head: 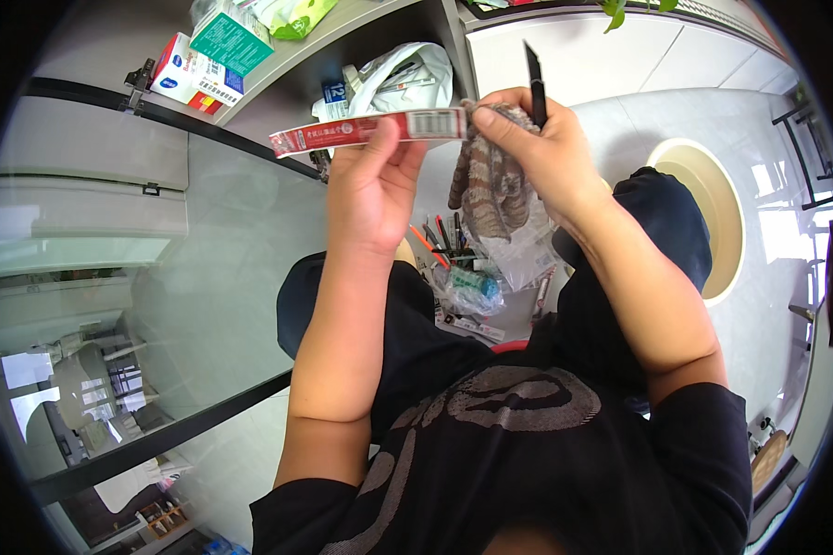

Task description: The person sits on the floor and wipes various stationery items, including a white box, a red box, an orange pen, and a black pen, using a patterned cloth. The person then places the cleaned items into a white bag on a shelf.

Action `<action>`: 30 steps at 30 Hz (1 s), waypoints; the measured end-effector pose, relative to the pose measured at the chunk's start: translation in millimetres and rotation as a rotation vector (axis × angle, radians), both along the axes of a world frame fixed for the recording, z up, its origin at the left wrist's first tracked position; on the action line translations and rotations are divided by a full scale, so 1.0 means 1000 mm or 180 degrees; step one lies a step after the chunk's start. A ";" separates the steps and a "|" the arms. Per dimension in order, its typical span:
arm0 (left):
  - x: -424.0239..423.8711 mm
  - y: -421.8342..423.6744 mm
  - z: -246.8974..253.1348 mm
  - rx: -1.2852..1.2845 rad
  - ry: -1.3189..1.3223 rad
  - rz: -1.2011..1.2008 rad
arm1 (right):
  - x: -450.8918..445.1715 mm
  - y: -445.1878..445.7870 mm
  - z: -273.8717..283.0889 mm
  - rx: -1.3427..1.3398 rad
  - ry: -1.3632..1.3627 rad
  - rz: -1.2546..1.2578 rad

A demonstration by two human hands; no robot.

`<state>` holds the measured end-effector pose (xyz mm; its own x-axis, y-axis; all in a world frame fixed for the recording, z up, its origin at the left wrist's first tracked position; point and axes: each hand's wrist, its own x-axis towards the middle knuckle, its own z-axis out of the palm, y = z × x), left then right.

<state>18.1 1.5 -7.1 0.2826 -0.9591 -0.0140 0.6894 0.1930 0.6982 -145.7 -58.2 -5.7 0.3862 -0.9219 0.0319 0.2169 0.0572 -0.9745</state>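
Observation:
My left hand pinches a long, narrow red plastic packet with a barcode end, held nearly level before the open cabinet. The packet's right end meets my right hand, which grips a brown and beige striped fluffy cloth item that hangs down. A slim black pen-like object stands up between the fingers of my right hand. Below, between my knees, lie several pens and pencils, a clear plastic bag with a green and blue item inside, and slim packets.
A white plastic bag with items sits on the cabinet's lower shelf. Bandage and medicine boxes are at the upper left, by an open glass door with a black frame. A cream basin stands right of my knee.

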 end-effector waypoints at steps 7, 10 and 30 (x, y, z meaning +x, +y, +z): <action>-0.014 0.005 0.004 0.0200 -0.2814 0.0820 | -0.004 -0.004 0.006 -0.0037 -0.0078 -0.0241; -0.015 0.005 0.005 -0.0116 -0.4398 0.1541 | -0.005 -0.004 0.007 -0.0085 -0.0011 -0.0179; -0.011 0.003 0.006 -0.0018 -0.3532 0.1063 | -0.010 -0.005 0.015 0.0537 -0.0638 -0.0134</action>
<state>7.5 4.3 -1.5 0.3760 -0.8337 0.4045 -0.3875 0.2551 0.8859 -156.0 -62.8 9.3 0.3490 -0.9357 -0.0516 0.4103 0.2021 -0.8893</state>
